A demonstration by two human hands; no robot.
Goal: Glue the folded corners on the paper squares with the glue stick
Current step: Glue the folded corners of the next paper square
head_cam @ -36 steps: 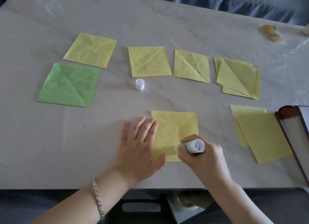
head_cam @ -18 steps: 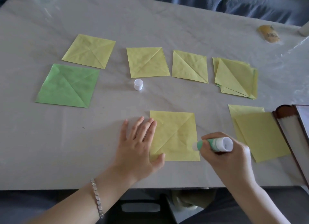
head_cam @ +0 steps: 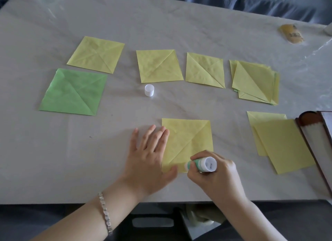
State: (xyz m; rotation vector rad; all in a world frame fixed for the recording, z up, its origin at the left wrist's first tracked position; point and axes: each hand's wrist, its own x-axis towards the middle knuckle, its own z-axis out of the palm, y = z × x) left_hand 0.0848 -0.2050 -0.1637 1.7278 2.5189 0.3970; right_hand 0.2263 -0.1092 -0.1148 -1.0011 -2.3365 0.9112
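A yellow folded paper square (head_cam: 188, 138) lies near the table's front edge. My left hand (head_cam: 149, 158) presses flat on its left edge, fingers straight, thumb on the bottom left corner. My right hand (head_cam: 217, 176) grips a green and white glue stick (head_cam: 201, 165), whose tip touches the square's bottom edge. The white cap (head_cam: 149, 90) stands apart on the table behind the square. Three more yellow folded squares, among them the yellow square at the back left (head_cam: 96, 54), lie in a back row, along with a stack of yellow squares (head_cam: 255, 81) and a green square (head_cam: 73, 91).
Two plain yellow sheets (head_cam: 282, 143) lie at the right, beside a brown case (head_cam: 321, 142) at the table's right edge. A yellowish object (head_cam: 292, 33) sits at the far right corner. Clear plastic film (head_cam: 46, 0) lies at the back left.
My right hand swung the glue stick out past the square's bottom right corner, then back left onto the bottom edge. My left hand has stayed pressed on the paper.
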